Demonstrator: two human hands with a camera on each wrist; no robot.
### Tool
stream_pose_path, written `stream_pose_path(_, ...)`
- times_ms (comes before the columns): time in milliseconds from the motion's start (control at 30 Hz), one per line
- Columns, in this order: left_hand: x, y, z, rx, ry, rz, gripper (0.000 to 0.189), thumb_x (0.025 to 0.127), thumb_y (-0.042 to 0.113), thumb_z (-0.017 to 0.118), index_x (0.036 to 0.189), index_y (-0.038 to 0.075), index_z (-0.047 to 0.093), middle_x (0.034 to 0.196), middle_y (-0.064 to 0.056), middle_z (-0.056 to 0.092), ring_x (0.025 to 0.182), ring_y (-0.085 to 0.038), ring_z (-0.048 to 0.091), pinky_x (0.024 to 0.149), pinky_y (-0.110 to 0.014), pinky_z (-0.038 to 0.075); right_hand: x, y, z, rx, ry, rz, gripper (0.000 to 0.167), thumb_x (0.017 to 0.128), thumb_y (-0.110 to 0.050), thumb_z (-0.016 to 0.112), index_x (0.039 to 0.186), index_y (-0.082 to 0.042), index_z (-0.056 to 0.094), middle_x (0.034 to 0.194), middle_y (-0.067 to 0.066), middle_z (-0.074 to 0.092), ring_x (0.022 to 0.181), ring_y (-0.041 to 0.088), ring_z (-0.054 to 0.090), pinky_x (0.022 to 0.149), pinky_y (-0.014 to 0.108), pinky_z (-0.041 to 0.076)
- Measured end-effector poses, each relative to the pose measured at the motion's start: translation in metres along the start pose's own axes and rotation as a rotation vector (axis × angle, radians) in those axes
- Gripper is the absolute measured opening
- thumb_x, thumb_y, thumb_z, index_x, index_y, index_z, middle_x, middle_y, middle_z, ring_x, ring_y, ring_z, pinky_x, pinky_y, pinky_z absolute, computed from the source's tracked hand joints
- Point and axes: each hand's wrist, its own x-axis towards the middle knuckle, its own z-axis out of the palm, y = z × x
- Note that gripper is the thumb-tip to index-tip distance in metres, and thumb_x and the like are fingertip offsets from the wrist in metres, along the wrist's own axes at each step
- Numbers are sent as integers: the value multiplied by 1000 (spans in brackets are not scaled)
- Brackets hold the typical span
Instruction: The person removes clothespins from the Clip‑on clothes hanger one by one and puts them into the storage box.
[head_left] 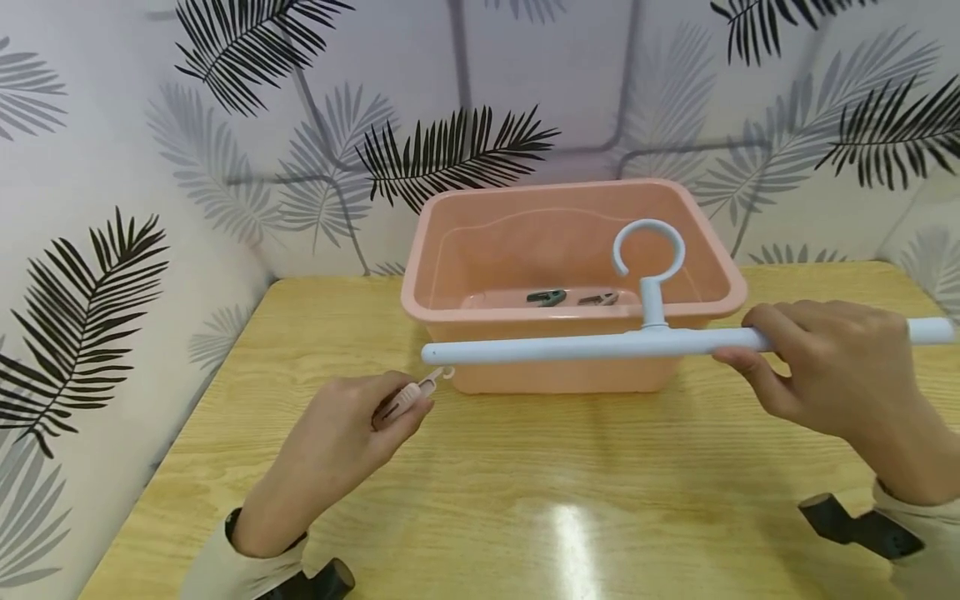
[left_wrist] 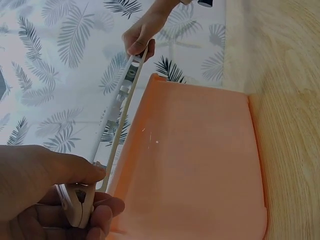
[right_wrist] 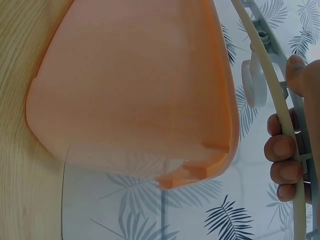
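My left hand (head_left: pixel 330 437) pinches a pale pinkish-white clothes peg (head_left: pixel 403 403) between thumb and fingers. A small ring on the peg's far end is just below the left tip of a light blue clothes hanger (head_left: pixel 525 348); I cannot tell whether they touch. My right hand (head_left: pixel 836 367) grips the hanger's bar right of its middle, thumb below. The hanger is held nearly level, its round hook (head_left: pixel 678 254) pointing up. In the right wrist view, the right fingers (right_wrist: pixel 282 150) curl round the bar, whose underside has a beige strip (right_wrist: pixel 275 90).
Behind the hanger, a pink plastic basin (head_left: pixel 555 377) stands on the wooden table (head_left: pixel 510 483). Inside it lie a dark green peg (head_left: pixel 547 297) and a greyish peg (head_left: pixel 600 298). A leaf-patterned cloth (head_left: pixel 112 167) covers the wall behind and at the left.
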Motion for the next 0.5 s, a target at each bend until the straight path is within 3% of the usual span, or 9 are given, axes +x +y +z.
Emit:
stream_pose_path(167, -1, -4, -4, 5, -14, -37, 18, 90, 17, 70, 76, 15, 58, 57, 12, 28, 50, 0, 28, 48, -21, 31, 0, -1, 2, 7, 9, 6, 63, 99, -61, 32, 66, -8, 44, 45, -4, 30, 35, 12, 21, 36, 26, 10)
stream_pose_path(500, 1, -10, -3, 13, -37, -5, 26, 91, 16, 69, 72, 16, 51, 60, 11, 27, 53, -1, 27, 51, -21, 29, -2, -1, 1, -1, 25, 23, 64, 98, -61, 32, 65, -8, 43, 45, -3, 29, 34, 12, 21, 36, 27, 10)
